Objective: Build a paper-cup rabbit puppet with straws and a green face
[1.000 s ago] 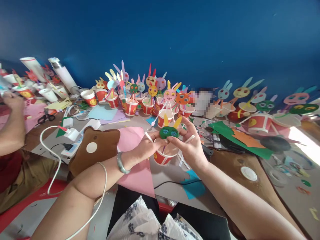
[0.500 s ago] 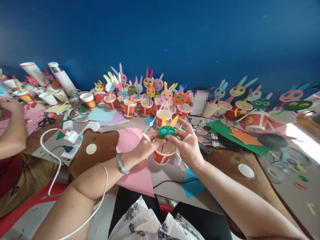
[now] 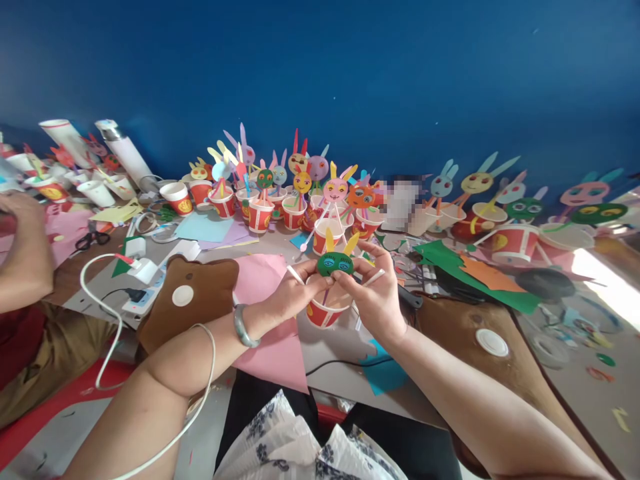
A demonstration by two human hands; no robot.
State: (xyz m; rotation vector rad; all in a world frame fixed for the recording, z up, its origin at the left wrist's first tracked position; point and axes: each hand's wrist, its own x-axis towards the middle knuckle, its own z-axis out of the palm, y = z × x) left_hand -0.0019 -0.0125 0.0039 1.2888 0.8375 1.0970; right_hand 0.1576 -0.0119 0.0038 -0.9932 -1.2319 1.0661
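Between my hands is a green paper rabbit face (image 3: 336, 264) with yellow ears and blue eyes, over the mouth of a red and white paper cup (image 3: 325, 316). My left hand (image 3: 295, 291) is closed with its thumb on the face's lower left edge. On the other side my right hand (image 3: 376, 293) pinches the face's lower right, thumb in front and fingers behind. A thin white stick (image 3: 296, 275) pokes out past my left fingers, and another white stick (image 3: 375, 277) past my right.
Several paper cups with rabbit faces, such as a pink one (image 3: 337, 191), line the blue wall. Pink paper (image 3: 270, 347) and a brown cushion (image 3: 195, 293) lie left, near a power strip (image 3: 145, 301). Green paper (image 3: 465, 277) lies right. A co-worker's arm (image 3: 27, 253) is far left.
Very little differs. The view has shifted slightly, and my hands still hold the green rabbit face over the cup.
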